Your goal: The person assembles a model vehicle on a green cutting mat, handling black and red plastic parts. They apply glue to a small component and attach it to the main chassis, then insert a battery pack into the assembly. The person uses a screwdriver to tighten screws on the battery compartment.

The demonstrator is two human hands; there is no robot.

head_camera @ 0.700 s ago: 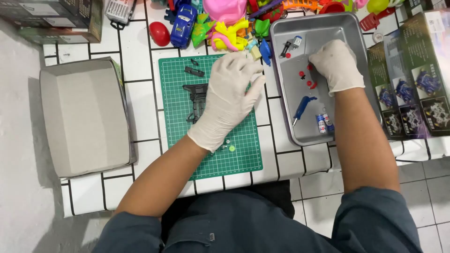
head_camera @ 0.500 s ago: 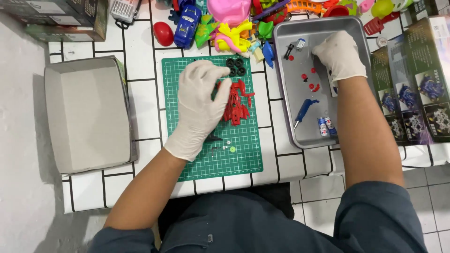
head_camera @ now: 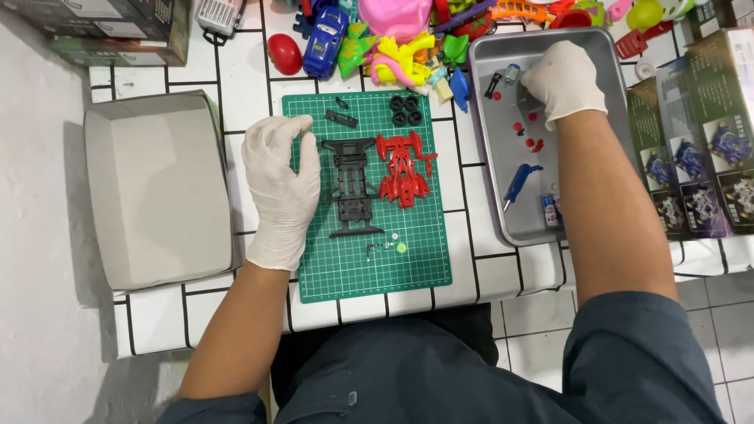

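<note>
black chassis [head_camera: 351, 188] flat on green mat [head_camera: 424, 259].

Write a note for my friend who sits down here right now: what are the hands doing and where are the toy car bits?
Left hand: gloved, flat on the green cutting mat, beside the black chassis, holding nothing.
Right hand: gloved, reaching into the metal tray; whether it grips anything cannot be told.
On the mat: chassis, red body shell, four black tyres, small loose bits.
In the tray: blue screwdriver, small red parts.
Done: parts laid out. Left: chassis and shell are still apart.

Dark printed boxes [head_camera: 695, 149] stand far right; an open grey carton [head_camera: 157, 188] lies left.
</note>
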